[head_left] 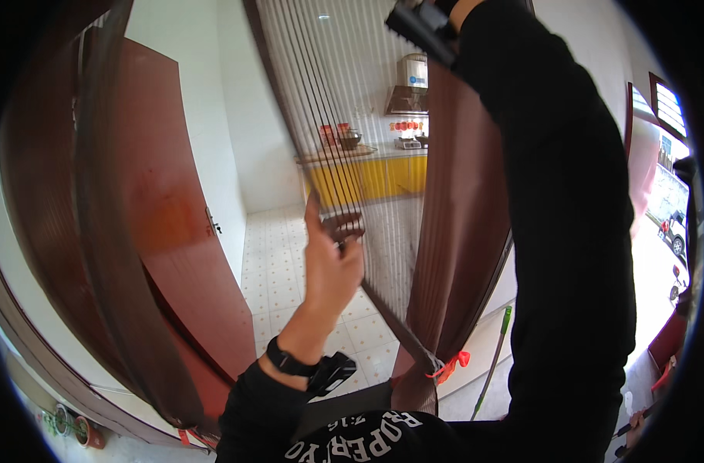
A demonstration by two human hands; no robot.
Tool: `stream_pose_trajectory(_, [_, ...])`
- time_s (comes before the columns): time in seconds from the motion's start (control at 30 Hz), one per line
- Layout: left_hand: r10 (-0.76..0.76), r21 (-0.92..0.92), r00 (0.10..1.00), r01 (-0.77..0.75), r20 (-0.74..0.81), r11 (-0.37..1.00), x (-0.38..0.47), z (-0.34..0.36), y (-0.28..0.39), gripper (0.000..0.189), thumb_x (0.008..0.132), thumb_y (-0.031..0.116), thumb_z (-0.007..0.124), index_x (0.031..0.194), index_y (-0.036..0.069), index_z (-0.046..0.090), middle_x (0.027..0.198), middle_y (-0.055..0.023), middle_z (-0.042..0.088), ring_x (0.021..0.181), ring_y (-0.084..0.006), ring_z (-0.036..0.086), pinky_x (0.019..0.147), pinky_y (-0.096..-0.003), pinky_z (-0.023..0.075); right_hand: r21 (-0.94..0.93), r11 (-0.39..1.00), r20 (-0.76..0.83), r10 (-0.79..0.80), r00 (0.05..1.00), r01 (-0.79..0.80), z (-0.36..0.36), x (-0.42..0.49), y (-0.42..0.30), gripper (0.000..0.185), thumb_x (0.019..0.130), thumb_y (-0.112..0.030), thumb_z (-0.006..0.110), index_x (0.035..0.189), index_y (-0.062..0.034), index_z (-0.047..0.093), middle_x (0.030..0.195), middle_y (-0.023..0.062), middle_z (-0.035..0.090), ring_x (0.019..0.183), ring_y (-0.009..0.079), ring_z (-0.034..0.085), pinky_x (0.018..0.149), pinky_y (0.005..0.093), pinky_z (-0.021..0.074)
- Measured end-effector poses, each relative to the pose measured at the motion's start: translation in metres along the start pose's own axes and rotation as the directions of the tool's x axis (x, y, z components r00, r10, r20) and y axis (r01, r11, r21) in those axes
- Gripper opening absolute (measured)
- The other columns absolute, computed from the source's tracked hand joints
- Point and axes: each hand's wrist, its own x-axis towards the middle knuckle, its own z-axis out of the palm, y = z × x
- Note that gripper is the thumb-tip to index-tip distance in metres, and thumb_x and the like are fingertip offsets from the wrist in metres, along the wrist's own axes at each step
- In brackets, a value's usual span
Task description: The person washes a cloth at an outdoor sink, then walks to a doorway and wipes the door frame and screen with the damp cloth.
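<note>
A brown striped sheer door curtain hangs in a doorway, with a red ribbon tied at its lower right edge. My left hand, a black band on its wrist, is raised at the curtain's dark edge strip; its fingers are blurred, and whether they grip the cloth cannot be told. High at the top edge, my right hand is mostly out of the frame, its fingers hidden; a black strapped device sits at its wrist. Another brown curtain panel hangs on the left, blurred.
A reddish-brown door stands open on the left. Beyond the curtain are a kitchen counter with yellow cabinets, a range hood and a pot. A green-handled stick leans at the right; potted plants stand lower left.
</note>
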Motion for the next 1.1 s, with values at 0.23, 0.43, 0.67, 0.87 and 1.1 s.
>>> stream_pose_trajectory(0.23, [-0.08,-0.099,0.995,0.073,-0.068,0.992,-0.02,-0.06,0.013,0.048,0.082,-0.012,0.027,0.127,-0.004,0.04,0.108,-0.0168,0.057,0.09,-0.0218,0.062,0.074,-0.0347,0.0581,0.347,0.92,0.49,-0.344,0.801,0.182,-0.057,-0.23,-0.146,0.018,0.087,-0.01,0.056,0.1,-0.0008,0.064,0.093,0.0161,0.063,0.065,0.0257,0.063,0.077,0.0403,0.0551])
stream_pose_trajectory(0.43, [-0.034,-0.075,0.998,0.03,-0.052,0.997,-0.014,-0.044,-0.002,0.044,0.085,-0.012,0.027,0.127,-0.004,0.038,0.113,-0.0174,0.054,0.097,-0.0231,0.061,0.083,-0.036,0.0553,0.829,0.541,0.559,-0.813,0.162,-0.141,-0.207,-0.451,-0.165,0.028,0.082,-0.019,0.056,0.108,-0.0243,0.065,0.1,0.0005,0.055,0.099,0.0211,0.055,0.062,0.031,0.0558])
stream_pose_trajectory(0.67, [-0.166,0.074,0.985,0.169,-0.046,0.983,-0.032,-0.053,-0.028,0.048,0.08,-0.013,0.027,0.125,-0.005,0.041,0.108,-0.0171,0.057,0.096,-0.0239,0.063,0.079,-0.0351,0.0548,0.255,0.956,0.342,-0.228,0.912,0.143,-0.131,-0.231,-0.013,0.041,0.082,-0.013,0.06,0.123,-0.019,0.059,0.119,0.0089,0.056,0.103,0.03,0.056,0.081,0.0423,0.051])
stream_pose_trajectory(0.87, [-0.155,-0.127,0.987,0.158,0.036,0.979,-0.053,-0.026,-0.029,0.042,0.077,-0.014,0.027,0.113,-0.007,0.048,0.091,-0.0156,0.059,0.08,-0.0218,0.063,0.067,-0.0338,0.0548,-0.17,0.983,0.694,0.067,0.717,0.073,-0.124,-0.192,0.078,0.04,0.082,-0.012,0.061,0.121,-0.004,0.057,0.123,0.0191,0.052,0.104,0.0388,0.055,0.089,0.0449,0.0452])
stream_pose_trajectory(1.1, [-0.065,0.067,0.993,0.072,-0.099,0.995,-0.074,-0.029,-0.009,0.033,0.081,-0.012,0.031,0.107,-0.007,0.05,0.085,-0.0126,0.058,0.065,-0.0162,0.055,0.06,-0.0312,0.0511,0.169,0.868,0.985,-0.169,0.043,-0.467,-0.227,-0.477,-0.139,0.022,0.089,-0.025,0.052,0.103,-0.0188,0.068,0.102,0.0105,0.063,0.094,0.0289,0.061,0.075,0.0466,0.0518])
